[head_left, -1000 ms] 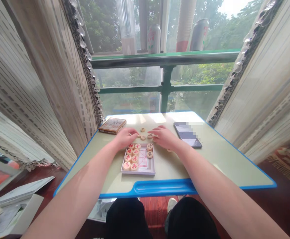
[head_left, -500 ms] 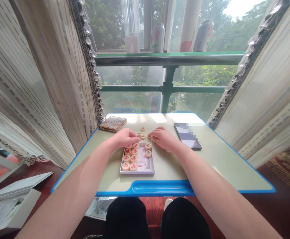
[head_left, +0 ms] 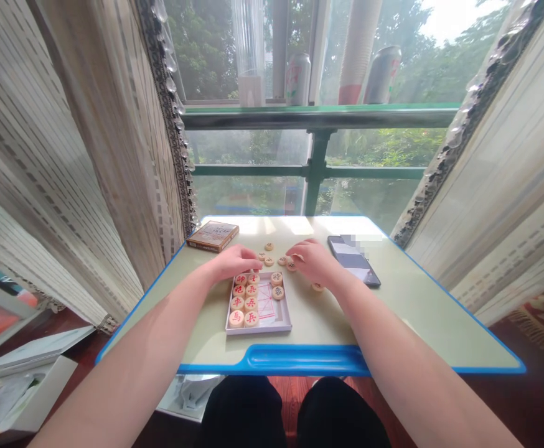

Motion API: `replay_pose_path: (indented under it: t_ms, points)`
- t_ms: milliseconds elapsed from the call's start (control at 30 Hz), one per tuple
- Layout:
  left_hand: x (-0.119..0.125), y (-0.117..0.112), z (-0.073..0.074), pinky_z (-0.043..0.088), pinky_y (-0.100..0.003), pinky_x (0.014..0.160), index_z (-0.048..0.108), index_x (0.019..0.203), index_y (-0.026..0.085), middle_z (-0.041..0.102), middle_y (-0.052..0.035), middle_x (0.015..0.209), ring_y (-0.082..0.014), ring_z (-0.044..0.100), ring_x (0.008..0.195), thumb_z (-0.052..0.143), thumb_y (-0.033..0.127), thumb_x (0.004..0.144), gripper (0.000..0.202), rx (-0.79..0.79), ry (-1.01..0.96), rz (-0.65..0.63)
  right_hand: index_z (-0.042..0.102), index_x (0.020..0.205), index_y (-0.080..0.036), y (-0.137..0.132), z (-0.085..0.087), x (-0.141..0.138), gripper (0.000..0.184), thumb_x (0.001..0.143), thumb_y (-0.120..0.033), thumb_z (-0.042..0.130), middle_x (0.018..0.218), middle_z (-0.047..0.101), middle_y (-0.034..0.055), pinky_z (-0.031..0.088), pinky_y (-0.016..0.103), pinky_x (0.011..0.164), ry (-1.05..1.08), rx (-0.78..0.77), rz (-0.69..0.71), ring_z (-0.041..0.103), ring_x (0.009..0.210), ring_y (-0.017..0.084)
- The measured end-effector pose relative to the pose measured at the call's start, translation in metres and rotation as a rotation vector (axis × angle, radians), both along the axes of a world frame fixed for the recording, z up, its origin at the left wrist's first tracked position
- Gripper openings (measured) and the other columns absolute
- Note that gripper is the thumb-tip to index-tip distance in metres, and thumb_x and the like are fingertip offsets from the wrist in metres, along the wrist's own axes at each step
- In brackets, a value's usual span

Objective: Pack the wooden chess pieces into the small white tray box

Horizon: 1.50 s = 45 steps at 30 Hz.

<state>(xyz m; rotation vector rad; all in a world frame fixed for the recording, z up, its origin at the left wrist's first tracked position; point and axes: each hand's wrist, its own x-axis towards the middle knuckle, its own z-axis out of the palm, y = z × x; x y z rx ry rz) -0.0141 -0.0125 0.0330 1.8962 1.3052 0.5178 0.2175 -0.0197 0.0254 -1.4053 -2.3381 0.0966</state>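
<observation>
A shallow white box (head_left: 282,326) holds several Chinese chess pieces with red characters on its left, and two dark-marked pieces (head_left: 277,292) on its right. My left hand (head_left: 236,261) is at the box's far left corner, thumb and fingers slightly apart, with no piece visible between them. Beyond the box my right hand (head_left: 313,260) has curled fingers on a dark-marked chess piece (head_left: 291,266); its fingertips partly cover it. Loose chess pieces (head_left: 269,261) lie between the hands, and another piece (head_left: 317,287) shows beneath my right wrist.
A brown patterned flat box (head_left: 213,236) lies at the table's back left. At the right is a phone (head_left: 353,261). The pale table (head_left: 431,323) has a blue rim and front tray groove (head_left: 304,358). Cans (head_left: 297,78) and stacked cups stand on the window ledge.
My right hand has shifted slightly, uncovering more of the pieces by its fingertips and below its wrist. The left hand stays by the box corner. The view has tilted slightly upward.
</observation>
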Motion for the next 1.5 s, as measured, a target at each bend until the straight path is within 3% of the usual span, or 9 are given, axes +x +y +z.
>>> replay_pose_path:
  t_ms: [167, 333, 400, 567, 767, 900, 1133, 1333, 1500]
  points:
    - [0.002, 0.003, -0.002, 0.045, -0.029, 0.067, 0.071, 0.078, 0.012, 0.068, -0.0069, 0.074, -0.0169, 0.058, 0.069, 0.061, 0.038, 0.068, 0.029, 0.097, -0.163, 0.066, 0.073, 0.095, -0.019, 0.002, 0.000, 0.000, 0.029, 0.081, -0.012, 0.049, 0.103, 0.070, 0.0052, 0.041, 0.032, 0.092, -0.002, -0.002, 0.001, 0.056, 0.102, 0.023]
    - [0.000, 0.009, -0.010, 0.047, -0.034, 0.075, 0.071, 0.090, 0.016, 0.069, -0.0070, 0.088, -0.0219, 0.061, 0.081, 0.061, 0.035, 0.066, 0.032, 0.220, -0.025, 0.189, 0.071, 0.096, -0.018, 0.004, 0.006, 0.009, 0.039, 0.075, -0.002, 0.042, 0.110, 0.067, 0.0064, 0.044, 0.026, 0.082, 0.193, -0.054, -0.333, 0.059, 0.100, 0.019]
    - [0.000, 0.013, -0.014, 0.048, -0.035, 0.076, 0.070, 0.095, 0.017, 0.068, -0.0068, 0.088, -0.0227, 0.061, 0.083, 0.062, 0.035, 0.065, 0.036, 0.208, -0.015, 0.184, 0.070, 0.099, -0.018, 0.006, 0.005, 0.013, 0.041, 0.072, -0.002, 0.044, 0.112, 0.066, 0.0070, 0.044, 0.026, 0.083, 0.192, -0.084, -0.385, 0.059, 0.103, 0.021]
    - [-0.001, 0.017, -0.021, 0.049, -0.034, 0.076, 0.067, 0.106, 0.016, 0.069, -0.0068, 0.088, -0.0215, 0.063, 0.083, 0.061, 0.031, 0.067, 0.043, 0.089, -0.130, 0.125, 0.072, 0.099, -0.019, 0.008, -0.004, 0.009, 0.035, 0.077, -0.007, 0.048, 0.112, 0.067, 0.0065, 0.043, 0.030, 0.089, 0.098, -0.093, -0.224, 0.058, 0.103, 0.022]
    - [0.003, 0.013, -0.019, 0.048, -0.032, 0.073, 0.068, 0.102, 0.016, 0.070, -0.0065, 0.087, -0.0193, 0.063, 0.080, 0.060, 0.032, 0.069, 0.038, 0.077, -0.165, 0.088, 0.069, 0.108, -0.023, 0.006, -0.011, -0.004, 0.028, 0.086, -0.029, 0.052, 0.116, 0.066, 0.0052, 0.034, 0.040, 0.100, 0.008, 0.018, 0.064, 0.051, 0.111, 0.025]
    - [0.003, 0.012, -0.019, 0.048, -0.031, 0.071, 0.069, 0.101, 0.016, 0.070, -0.0058, 0.086, -0.0188, 0.063, 0.079, 0.059, 0.032, 0.070, 0.036, 0.097, -0.131, 0.087, 0.072, 0.096, -0.022, 0.007, -0.015, -0.005, 0.022, 0.084, -0.028, 0.054, 0.092, 0.072, 0.0048, 0.038, 0.037, 0.092, 0.024, -0.020, 0.053, 0.056, 0.093, 0.022]
    - [0.003, 0.012, -0.020, 0.048, -0.030, 0.073, 0.069, 0.099, 0.018, 0.070, -0.0044, 0.092, -0.0184, 0.063, 0.083, 0.056, 0.031, 0.071, 0.033, 0.113, -0.100, 0.074, 0.070, 0.098, -0.023, 0.008, -0.017, -0.007, 0.025, 0.078, -0.020, 0.055, 0.090, 0.070, 0.0035, 0.036, 0.035, 0.090, 0.030, -0.034, 0.049, 0.055, 0.090, 0.020]
    - [0.005, 0.008, -0.016, 0.048, -0.030, 0.071, 0.069, 0.099, 0.017, 0.071, -0.0053, 0.089, -0.0189, 0.063, 0.080, 0.055, 0.033, 0.073, 0.033, 0.101, -0.076, 0.075, 0.071, 0.091, -0.023, 0.004, -0.008, -0.007, 0.019, 0.077, -0.030, 0.060, 0.087, 0.068, 0.0060, 0.038, 0.034, 0.087, -0.021, -0.048, 0.012, 0.052, 0.094, 0.023]
    - [0.007, 0.003, -0.011, 0.049, -0.030, 0.073, 0.070, 0.096, 0.018, 0.071, -0.0054, 0.092, -0.0194, 0.064, 0.082, 0.057, 0.032, 0.071, 0.031, 0.094, -0.087, 0.088, 0.070, 0.089, -0.021, 0.000, -0.003, -0.006, 0.024, 0.075, -0.038, 0.064, 0.089, 0.066, 0.0083, 0.038, 0.036, 0.090, -0.055, -0.079, -0.014, 0.049, 0.099, 0.026]
